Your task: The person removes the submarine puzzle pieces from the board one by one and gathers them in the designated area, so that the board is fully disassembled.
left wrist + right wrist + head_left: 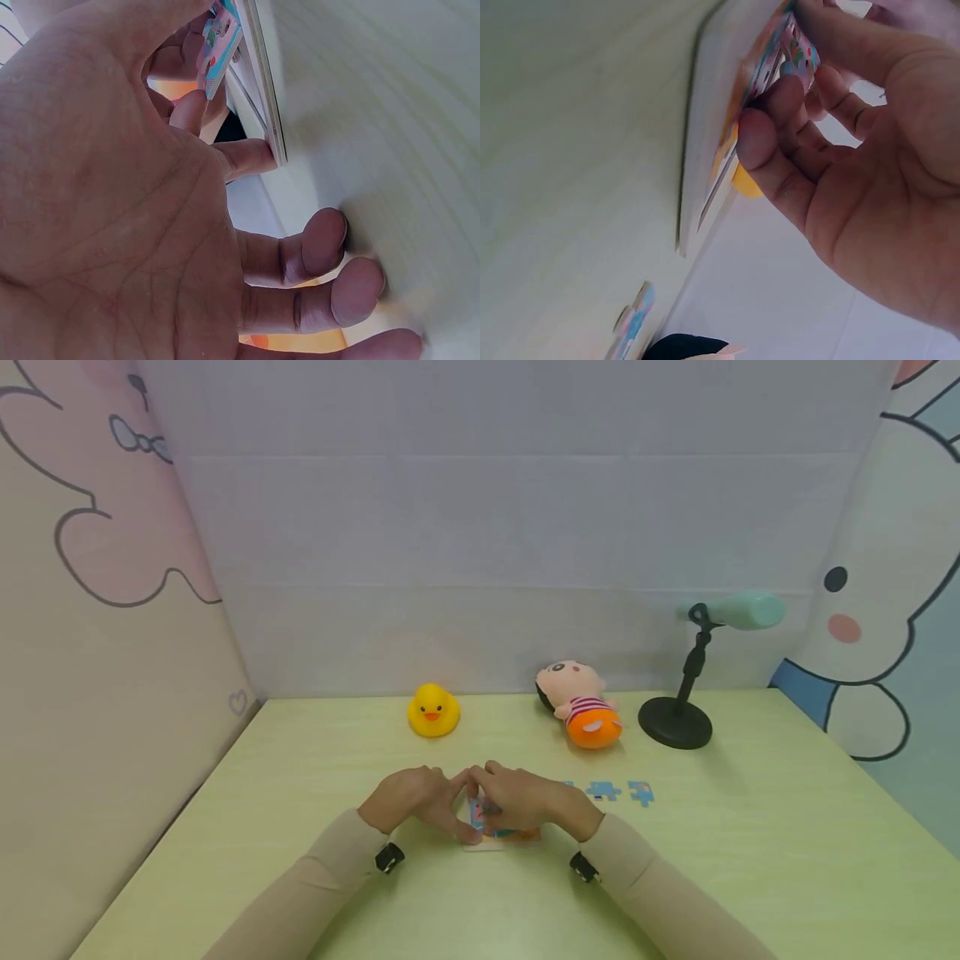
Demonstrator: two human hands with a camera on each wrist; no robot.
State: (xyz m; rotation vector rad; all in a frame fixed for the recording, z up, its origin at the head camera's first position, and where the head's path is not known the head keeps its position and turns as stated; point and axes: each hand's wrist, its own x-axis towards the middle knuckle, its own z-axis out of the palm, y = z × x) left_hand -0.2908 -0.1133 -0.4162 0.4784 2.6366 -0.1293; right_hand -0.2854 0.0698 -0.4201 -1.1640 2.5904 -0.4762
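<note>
A small jigsaw puzzle board with a pale border lies on the table between the two hands. My left hand spans the board's left side, thumb at its near corner. In the left wrist view the straight index finger touches the board's edge, and the other fingers reach to the tabletop. Over the board, my right hand pinches a pink and blue puzzle piece, tilted up from the surface. Curled fingertips of that hand rest right at the board's picture. Much of the picture is hidden by the hands.
Loose puzzle pieces lie right of the right hand. Behind are a yellow rubber duck, a plush doll in orange shorts and a black stand with a mint-green cylinder. Walls border the table's back and sides.
</note>
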